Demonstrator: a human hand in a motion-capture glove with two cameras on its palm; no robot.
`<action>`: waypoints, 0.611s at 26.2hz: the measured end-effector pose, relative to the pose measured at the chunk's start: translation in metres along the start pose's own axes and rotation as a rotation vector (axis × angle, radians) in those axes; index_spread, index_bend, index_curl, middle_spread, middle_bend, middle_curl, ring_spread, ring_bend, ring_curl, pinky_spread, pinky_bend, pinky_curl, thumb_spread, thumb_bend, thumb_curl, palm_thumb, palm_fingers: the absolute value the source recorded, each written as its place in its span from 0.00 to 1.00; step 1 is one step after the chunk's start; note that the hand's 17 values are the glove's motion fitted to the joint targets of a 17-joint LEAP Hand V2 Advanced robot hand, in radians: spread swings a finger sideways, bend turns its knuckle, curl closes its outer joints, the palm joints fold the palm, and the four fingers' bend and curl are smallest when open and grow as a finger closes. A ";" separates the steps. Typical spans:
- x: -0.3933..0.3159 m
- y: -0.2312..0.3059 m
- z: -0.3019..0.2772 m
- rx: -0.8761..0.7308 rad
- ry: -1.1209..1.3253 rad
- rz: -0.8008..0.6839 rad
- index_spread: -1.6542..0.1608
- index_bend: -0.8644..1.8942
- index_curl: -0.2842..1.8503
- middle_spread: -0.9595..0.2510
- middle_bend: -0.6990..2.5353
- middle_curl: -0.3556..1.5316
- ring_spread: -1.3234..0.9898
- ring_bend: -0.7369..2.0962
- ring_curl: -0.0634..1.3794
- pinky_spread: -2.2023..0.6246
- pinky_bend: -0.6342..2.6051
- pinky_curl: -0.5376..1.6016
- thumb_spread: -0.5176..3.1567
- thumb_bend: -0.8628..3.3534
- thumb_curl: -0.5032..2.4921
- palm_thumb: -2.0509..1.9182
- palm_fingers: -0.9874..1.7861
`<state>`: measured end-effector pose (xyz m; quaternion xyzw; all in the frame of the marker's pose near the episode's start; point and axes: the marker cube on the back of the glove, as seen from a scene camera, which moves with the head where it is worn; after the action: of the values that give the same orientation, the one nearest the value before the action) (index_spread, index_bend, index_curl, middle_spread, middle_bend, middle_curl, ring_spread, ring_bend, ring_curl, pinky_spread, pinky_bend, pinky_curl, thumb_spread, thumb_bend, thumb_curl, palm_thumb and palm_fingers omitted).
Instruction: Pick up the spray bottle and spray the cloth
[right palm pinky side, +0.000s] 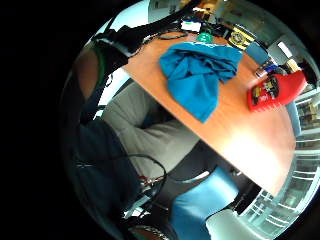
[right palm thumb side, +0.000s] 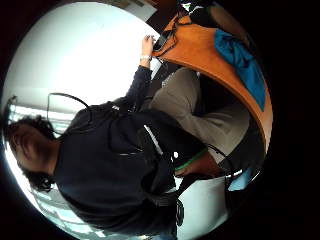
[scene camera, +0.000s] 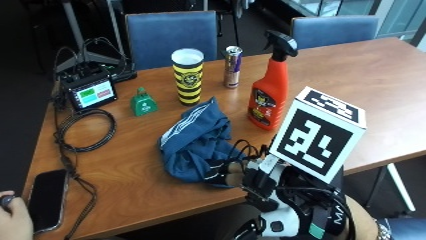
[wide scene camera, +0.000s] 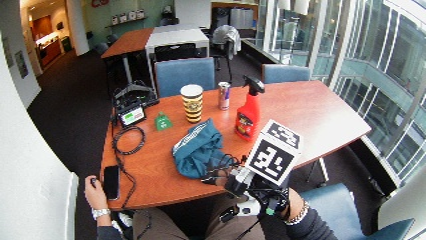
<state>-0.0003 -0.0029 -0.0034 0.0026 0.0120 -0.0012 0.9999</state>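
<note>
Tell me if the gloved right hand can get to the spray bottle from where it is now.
Probably yes. The gloved right hand is at the near table edge beside the blue cloth; the spray bottle stands upright just beyond, nothing between them.

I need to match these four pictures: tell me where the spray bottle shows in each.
Little finger side palm view: spray bottle on the table, beyond the blue cloth.
Thumb side palm view: not in it; only the cloth shows.
Outside view: upright beside the cloth.
Wide outside view: upright beside the cloth.
Shared landmark: the cloth.
</note>
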 end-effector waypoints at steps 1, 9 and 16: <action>0.000 -0.001 -0.001 0.001 0.004 -0.001 0.80 0.39 0.16 0.75 0.28 0.22 0.56 0.39 0.11 0.81 0.32 0.29 0.25 0.25 0.19 0.59 0.60; 0.001 -0.008 -0.004 0.005 0.002 -0.010 0.72 0.38 0.22 0.72 0.28 0.27 0.55 0.39 0.19 0.83 0.32 0.35 0.35 0.24 0.21 0.61 0.59; 0.002 -0.012 0.001 -0.001 0.005 -0.005 0.70 0.37 0.24 0.72 0.27 0.29 0.54 0.39 0.21 0.84 0.32 0.36 0.39 0.23 0.22 0.61 0.58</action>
<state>0.0014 -0.0152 -0.0029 0.0021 0.0145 -0.0036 0.9999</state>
